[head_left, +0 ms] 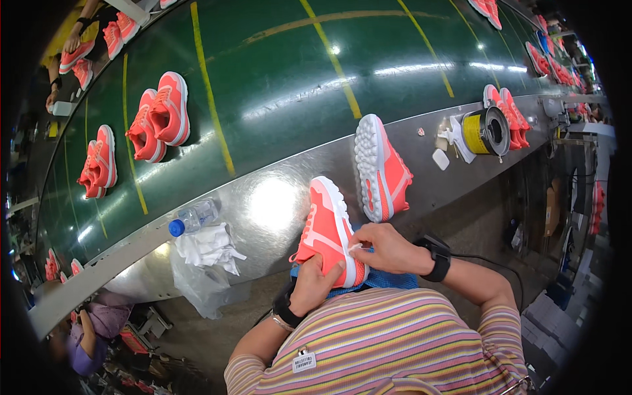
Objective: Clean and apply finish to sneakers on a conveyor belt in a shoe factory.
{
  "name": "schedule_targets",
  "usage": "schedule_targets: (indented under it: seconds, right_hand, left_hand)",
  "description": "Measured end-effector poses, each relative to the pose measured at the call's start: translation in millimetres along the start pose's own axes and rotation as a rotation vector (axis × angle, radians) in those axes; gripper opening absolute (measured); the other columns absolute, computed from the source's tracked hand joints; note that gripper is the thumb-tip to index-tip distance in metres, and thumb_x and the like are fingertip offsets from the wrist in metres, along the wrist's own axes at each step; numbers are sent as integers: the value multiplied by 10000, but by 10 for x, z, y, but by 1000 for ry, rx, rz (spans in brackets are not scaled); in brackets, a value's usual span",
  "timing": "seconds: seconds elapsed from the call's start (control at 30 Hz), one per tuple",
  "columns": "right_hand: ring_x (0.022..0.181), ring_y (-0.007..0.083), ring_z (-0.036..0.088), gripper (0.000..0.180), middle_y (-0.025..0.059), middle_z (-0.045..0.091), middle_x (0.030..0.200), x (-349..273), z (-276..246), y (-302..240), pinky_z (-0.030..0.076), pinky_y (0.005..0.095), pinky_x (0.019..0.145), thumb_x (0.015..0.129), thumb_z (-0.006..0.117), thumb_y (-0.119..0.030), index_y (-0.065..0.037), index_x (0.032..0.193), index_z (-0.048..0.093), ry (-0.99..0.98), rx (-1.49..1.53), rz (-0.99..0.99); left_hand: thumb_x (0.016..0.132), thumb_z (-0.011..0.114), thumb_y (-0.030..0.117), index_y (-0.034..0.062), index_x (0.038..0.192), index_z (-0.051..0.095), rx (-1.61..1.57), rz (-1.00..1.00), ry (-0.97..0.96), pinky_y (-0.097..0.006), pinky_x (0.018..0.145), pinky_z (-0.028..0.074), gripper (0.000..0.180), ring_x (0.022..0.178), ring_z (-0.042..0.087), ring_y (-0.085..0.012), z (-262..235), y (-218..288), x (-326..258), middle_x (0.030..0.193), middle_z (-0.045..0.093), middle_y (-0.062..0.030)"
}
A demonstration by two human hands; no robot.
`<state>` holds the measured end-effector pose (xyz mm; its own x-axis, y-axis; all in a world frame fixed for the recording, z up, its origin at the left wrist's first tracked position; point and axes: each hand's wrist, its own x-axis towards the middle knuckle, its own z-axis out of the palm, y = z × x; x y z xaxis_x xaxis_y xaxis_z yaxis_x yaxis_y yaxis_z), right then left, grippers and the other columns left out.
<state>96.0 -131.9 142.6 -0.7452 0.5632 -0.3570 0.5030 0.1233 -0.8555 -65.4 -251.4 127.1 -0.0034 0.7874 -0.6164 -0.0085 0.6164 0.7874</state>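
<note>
A coral sneaker [322, 227] with a white sole lies tilted in front of me, its toe pointing away over the metal ledge. My left hand [315, 283] is closed around its heel end, with the thumb across the side. At the white sole edge, my right hand [388, 249] pinches its fingers together on a small white thing [355, 249], too little of which shows to name. Just beyond, the other coral sneaker [382, 168] rests on its side, showing its bumpy white and grey outsole. Blue cloth [392, 280] shows under the held shoe.
A green conveyor belt [276, 79] with yellow lines carries pairs of coral sneakers [158, 115]. On the metal ledge [270, 197] are a clear bottle [197, 216], white cloths [209, 247] and, at right, a yellow-banded can [484, 131]. Other people work at the left.
</note>
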Motion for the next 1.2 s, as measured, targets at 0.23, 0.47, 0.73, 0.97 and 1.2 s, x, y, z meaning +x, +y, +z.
schedule_targets:
  seconds: [0.23,0.47,0.73,0.97,1.2]
  right_hand:
    - [725,336,530,131,169,558,720,-42,30,9,410,423,654,754,582,-127,0,765,611,3,15,-6]
    - [711,294,533,110,136,547,706,-3,105,181,418,382,648,748,606,-125,-18,771,610,116,-50,-55]
    - [714,294,498,103,120,519,718,106,145,305,394,385,662,786,582,-127,-25,785,598,183,-150,-100]
    - [737,227,536,102,100,572,783,-380,-99,10,419,318,697,784,637,-129,-32,814,635,-35,123,-129]
    - [864,166,550,159,77,535,966,-268,-39,72,449,266,706,783,639,-109,-29,910,586,136,330,49]
  left_hand:
    - [831,612,148,-63,920,577,95,-13,26,-282,731,472,233,813,582,-118,41,-105,-14,887,639,-108]
    - [826,614,143,-65,917,579,50,16,30,-278,716,472,231,794,588,-126,97,-166,-27,862,638,-112]
    - [836,605,150,-55,904,569,67,42,-3,-288,714,471,218,803,596,-144,113,-80,-24,865,638,-122]
    - [845,599,147,-46,971,561,-53,68,19,-283,768,465,234,873,587,-134,-8,-58,-56,941,636,-105]
    - [848,592,138,-37,992,563,-90,73,34,-277,790,454,229,890,571,-117,-25,-237,-51,974,624,-78]
